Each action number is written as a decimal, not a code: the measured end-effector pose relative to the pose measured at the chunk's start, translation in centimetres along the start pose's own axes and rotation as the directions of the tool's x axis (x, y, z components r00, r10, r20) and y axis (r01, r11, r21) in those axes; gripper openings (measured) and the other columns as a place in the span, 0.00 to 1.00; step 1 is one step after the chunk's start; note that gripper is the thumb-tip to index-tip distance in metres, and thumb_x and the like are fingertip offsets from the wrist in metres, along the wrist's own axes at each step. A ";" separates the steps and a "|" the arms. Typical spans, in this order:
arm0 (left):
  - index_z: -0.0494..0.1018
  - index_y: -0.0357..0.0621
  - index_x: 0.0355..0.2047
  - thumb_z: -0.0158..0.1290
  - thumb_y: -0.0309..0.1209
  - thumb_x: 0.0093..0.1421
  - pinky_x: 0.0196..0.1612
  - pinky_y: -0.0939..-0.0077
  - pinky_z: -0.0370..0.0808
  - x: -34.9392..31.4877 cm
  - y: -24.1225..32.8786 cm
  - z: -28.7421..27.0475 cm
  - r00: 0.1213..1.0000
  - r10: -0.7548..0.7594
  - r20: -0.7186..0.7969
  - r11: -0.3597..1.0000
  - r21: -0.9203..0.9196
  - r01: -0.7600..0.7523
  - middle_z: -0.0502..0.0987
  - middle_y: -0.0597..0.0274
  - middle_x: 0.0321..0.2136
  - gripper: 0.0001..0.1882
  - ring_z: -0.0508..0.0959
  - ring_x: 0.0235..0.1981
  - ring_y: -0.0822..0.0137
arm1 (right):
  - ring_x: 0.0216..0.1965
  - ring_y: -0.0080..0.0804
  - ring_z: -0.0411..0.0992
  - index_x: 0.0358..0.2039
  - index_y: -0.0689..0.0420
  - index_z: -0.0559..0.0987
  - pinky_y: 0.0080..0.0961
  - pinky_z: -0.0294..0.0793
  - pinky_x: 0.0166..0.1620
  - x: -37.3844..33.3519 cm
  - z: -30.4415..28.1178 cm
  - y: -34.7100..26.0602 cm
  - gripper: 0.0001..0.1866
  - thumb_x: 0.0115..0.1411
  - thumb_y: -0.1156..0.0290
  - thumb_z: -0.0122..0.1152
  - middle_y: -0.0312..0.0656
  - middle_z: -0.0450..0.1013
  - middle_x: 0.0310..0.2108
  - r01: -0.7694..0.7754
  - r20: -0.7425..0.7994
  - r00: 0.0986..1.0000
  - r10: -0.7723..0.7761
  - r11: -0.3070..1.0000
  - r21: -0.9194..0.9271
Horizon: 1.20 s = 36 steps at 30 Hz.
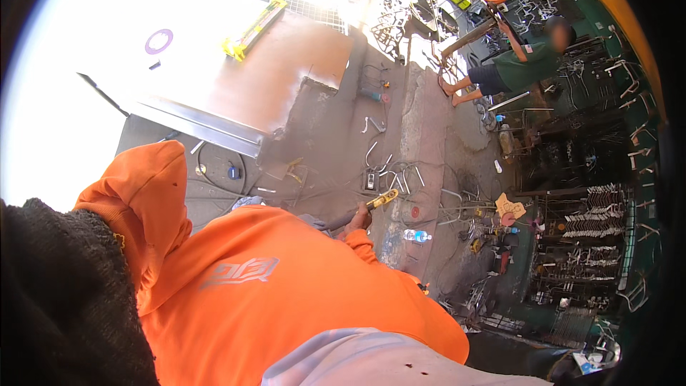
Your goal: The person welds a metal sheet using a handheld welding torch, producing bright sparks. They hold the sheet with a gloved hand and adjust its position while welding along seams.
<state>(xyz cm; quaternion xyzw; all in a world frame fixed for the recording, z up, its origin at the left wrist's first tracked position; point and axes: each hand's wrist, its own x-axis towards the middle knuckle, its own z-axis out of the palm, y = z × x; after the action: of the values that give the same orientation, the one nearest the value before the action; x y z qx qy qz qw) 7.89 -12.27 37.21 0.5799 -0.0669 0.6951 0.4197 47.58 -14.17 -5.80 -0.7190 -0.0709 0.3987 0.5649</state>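
Floor (336, 150) of a workshop spreads through the middle, with a bright, glare-washed surface (286, 64) at upper left; I cannot tell whether that is a desk or a sheet. The wearer's orange hoodie (321, 293) fills much of the lower part. At lower left, very near the camera, a dark knitted shape looks like the gloved left hand (64, 293); its fingers are hidden, so I cannot tell its grip. A co-worker in green (529, 64) stands at upper right, well apart. Below, a rack (593, 221) carries many bent metal parts; these look already shaped, though whether they are finished is unclear. A silver bar (200, 125) runs along the bright surface's near edge, and a long yellow object (254, 28) lies farther back on it.

The yellow-headed tool (382, 199) is above the floor, beyond the wearer's lap, with the right hand's (358, 221) grip clenched around its dark handle. Loose bent rods (404, 179) lie near its head, apparently work left to handle. I see no piece being worked, so this seems a pause between steps. A small water bottle (417, 236) lies nearby.
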 end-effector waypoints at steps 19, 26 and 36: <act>0.75 0.37 0.51 0.54 0.42 0.69 0.47 0.54 0.79 -2.4 -7.1 1.3 0.949 -0.300 -0.101 0.952 -0.096 0.291 0.79 0.53 0.46 0.20 0.81 0.45 0.55 | 0.27 0.27 0.68 0.29 0.59 0.76 0.29 0.67 0.33 -1.9 6.6 -1.0 0.11 0.54 0.64 0.61 0.35 0.71 0.26 0.160 0.205 0.964 -0.169 0.985 0.062; 0.75 0.37 0.50 0.54 0.43 0.69 0.47 0.53 0.79 -2.4 -7.4 1.1 0.938 -0.334 -0.097 0.940 -0.114 0.323 0.80 0.53 0.45 0.21 0.82 0.45 0.54 | 0.27 0.27 0.67 0.29 0.59 0.76 0.29 0.67 0.33 -2.1 7.3 -0.9 0.10 0.55 0.64 0.61 0.35 0.70 0.26 0.159 0.184 0.967 -0.175 0.983 0.096; 0.76 0.36 0.49 0.55 0.44 0.68 0.47 0.51 0.79 -1.8 -5.3 -0.5 0.919 -0.365 -0.147 0.929 -0.123 0.349 0.80 0.52 0.44 0.21 0.82 0.45 0.53 | 0.27 0.28 0.67 0.28 0.58 0.76 0.30 0.67 0.33 -1.4 7.5 0.7 0.09 0.56 0.65 0.60 0.34 0.69 0.25 0.193 0.119 0.970 -0.214 0.967 0.169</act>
<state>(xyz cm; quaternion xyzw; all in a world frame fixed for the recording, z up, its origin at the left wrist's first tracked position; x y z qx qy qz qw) 10.98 -9.46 33.37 0.5014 0.0428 0.6490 0.5705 41.49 -9.50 -6.08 -0.6324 -0.1514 0.3909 0.6514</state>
